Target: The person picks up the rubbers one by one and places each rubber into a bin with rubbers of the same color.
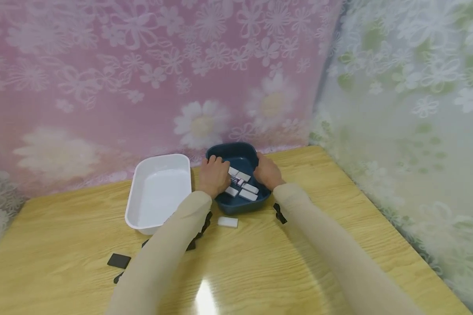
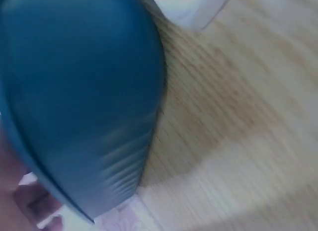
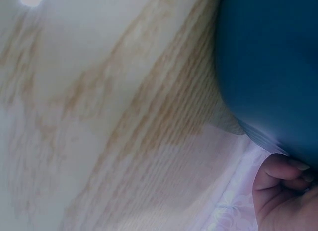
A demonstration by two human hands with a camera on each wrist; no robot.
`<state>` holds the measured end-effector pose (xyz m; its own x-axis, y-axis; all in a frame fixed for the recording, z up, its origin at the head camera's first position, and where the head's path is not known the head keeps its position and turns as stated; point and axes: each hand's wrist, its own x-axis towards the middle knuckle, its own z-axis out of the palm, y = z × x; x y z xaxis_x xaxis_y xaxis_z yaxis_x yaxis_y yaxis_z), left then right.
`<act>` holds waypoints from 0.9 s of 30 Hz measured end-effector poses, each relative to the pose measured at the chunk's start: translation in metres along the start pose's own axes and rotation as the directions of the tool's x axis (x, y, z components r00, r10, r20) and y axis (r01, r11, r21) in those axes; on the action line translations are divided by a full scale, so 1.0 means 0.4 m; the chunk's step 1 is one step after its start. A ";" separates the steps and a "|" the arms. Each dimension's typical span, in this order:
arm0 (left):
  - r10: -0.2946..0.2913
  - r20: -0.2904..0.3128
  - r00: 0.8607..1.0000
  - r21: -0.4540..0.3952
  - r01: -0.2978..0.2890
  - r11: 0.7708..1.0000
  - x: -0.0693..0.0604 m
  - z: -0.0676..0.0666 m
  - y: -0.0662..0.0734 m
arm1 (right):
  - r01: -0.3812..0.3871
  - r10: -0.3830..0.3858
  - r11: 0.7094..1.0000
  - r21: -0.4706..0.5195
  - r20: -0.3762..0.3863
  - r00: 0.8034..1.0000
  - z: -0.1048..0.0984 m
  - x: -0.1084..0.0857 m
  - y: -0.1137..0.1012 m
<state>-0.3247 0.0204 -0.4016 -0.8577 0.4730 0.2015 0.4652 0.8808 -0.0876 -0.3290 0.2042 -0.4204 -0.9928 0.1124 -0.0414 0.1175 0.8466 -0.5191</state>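
By the curled fingers of the left hand (image 1: 214, 177) and the right hand (image 1: 269, 171), the dark blue basin (image 1: 242, 208) is grasped at its opposite sides. It is located to the right of the white basin (image 1: 159, 192), with white blocks (image 1: 248, 195) inside; one loose white block (image 1: 227, 222) is seen in front. Shifting or steadying is probably being done; for any move, an even, level grip would be required.

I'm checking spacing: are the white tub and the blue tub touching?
Apart: the head view shows a strip of table between the white tub and the blue tub.
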 end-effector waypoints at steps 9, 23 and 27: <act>0.013 -0.209 0.978 -0.237 -0.064 0.969 -0.066 -0.040 -0.035 | -0.002 0.002 1.000 0.002 0.013 1.000 0.005 0.014 0.011; 0.304 -0.386 0.871 -0.201 -0.401 0.894 -0.235 -0.060 0.003 | -0.024 0.025 0.999 -0.023 0.039 0.999 -0.005 0.012 0.001; 0.384 -0.369 0.846 -0.159 -0.465 0.871 -0.282 -0.053 0.033 | -0.030 0.031 0.999 -0.026 0.038 0.999 0.003 0.013 0.004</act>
<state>-0.2173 -0.0216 -0.4048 -0.4663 0.7318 0.4971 0.8387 0.5443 -0.0146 -0.3339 0.2054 -0.4224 -0.9889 0.1185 -0.0895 0.1474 0.8562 -0.4952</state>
